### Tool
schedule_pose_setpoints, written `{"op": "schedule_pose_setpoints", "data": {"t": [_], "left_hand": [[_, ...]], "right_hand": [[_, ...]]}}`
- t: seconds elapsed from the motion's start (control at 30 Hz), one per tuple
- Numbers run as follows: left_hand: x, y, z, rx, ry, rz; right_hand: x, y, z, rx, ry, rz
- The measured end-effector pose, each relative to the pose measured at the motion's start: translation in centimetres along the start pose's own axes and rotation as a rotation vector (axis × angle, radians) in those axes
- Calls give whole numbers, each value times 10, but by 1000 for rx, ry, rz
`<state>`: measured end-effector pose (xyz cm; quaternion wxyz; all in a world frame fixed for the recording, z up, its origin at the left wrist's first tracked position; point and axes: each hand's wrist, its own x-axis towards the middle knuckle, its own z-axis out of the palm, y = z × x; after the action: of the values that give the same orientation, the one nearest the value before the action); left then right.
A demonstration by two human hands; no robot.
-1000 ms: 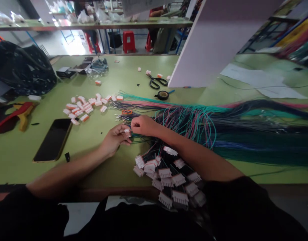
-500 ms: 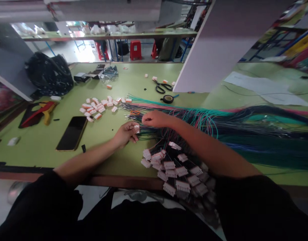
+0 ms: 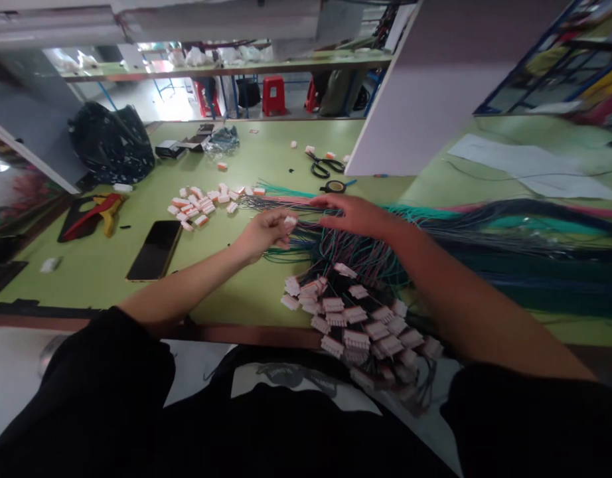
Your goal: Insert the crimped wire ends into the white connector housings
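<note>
My left hand (image 3: pixel 269 231) pinches a small white connector housing (image 3: pixel 289 222) between thumb and fingertips, just left of the wires. To its right, my right hand (image 3: pixel 346 214) hovers over the bundle of loose wires (image 3: pixel 366 247), its fingers stretched out and apart; I see nothing held in it. Green, pink and dark strands run rightward beneath my right forearm. Below the hands, a cluster of wired white connectors (image 3: pixel 356 340) hangs over the table's front edge. A pile of loose white and orange connectors (image 3: pixel 201 204) lies left of the wire ends.
On the green table (image 3: pixel 211 302) lie a phone (image 3: pixel 155 251), a red and yellow tool (image 3: pixel 94 216), black scissors (image 3: pixel 323 164) and a roll of black tape (image 3: pixel 334 187). A dark plastic bag (image 3: pixel 111 143) sits at the back left. A white panel (image 3: pixel 410 99) stands behind the wires.
My left hand has moved right and slightly up with the connector housing. My right hand has shifted right, and its curled fingers have spread. The view has shifted slightly.
</note>
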<state>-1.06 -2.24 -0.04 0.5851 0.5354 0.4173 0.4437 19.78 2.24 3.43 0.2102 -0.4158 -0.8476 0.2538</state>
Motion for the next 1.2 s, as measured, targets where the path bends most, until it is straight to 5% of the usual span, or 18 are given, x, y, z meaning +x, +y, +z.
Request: {"op": "schedule_pose_setpoints", "data": {"t": [0.17, 0.27, 0.43, 0.5, 0.63, 0.83, 1.07, 1.2], "left_hand": [[9, 18, 28, 168, -103, 167], [9, 18, 39, 210, -91, 189], [-5, 5, 45, 494, 3, 379], [-6, -2, 47, 611, -19, 377], [9, -13, 49, 604, 127, 288], [42, -20, 60, 314, -215, 316], [61, -23, 75, 197, -325, 283], [58, -27, 69, 57, -425, 121]], "right_hand": [[-6, -3, 19, 157, -229, -62], [-12, 8, 22, 302, -245, 1], [-24, 22, 23, 447, -140, 115], [-26, 20, 22, 426, -63, 159], [-28, 4, 13, 148, 108, 151], [-35, -16, 9, 94, 221, 145], [-34, -19, 4, -61, 321, 174], [-34, -3, 7, 183, 444, 258]]}}
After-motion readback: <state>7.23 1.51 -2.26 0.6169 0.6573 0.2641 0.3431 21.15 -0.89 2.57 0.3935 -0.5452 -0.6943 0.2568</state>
